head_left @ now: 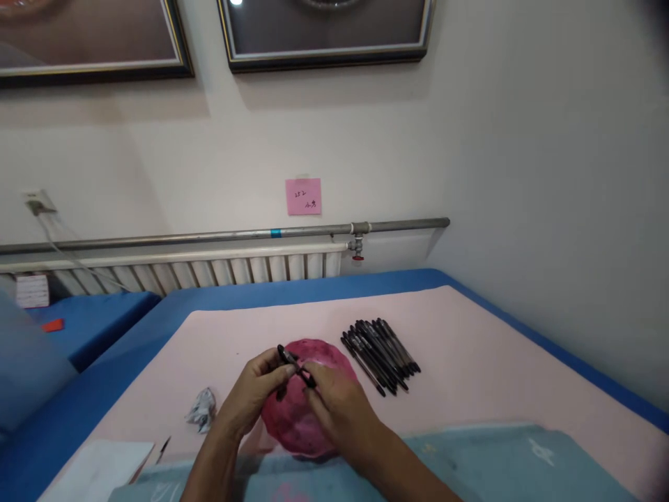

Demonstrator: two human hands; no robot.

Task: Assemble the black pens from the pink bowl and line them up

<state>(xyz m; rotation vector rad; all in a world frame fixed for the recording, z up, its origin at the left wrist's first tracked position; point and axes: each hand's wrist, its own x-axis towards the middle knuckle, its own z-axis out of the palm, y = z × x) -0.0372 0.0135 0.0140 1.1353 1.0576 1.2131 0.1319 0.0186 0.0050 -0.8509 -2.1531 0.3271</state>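
A black pen [285, 354] is held between my two hands above a pink scalloped bowl [295, 429]. My left hand [254, 390] pinches the pen near its upper left end. At the lower right end, the fingers of my right hand [339, 404] are closed on the same pen. Dark small pieces show inside the bowl, partly covered by my hands. Just right of the bowl lies a pile of several black pens [380, 355], roughly side by side on the pink sheet [460, 376].
Crumpled paper [203, 410] lies left of my left arm. Further down are a thin dark stick-like piece [164, 450] and white paper [107, 470]. A teal cloth [486, 460] spans the near edge. Behind the blue table edge [313, 291] are a radiator [261, 270] and pipe [224, 237].
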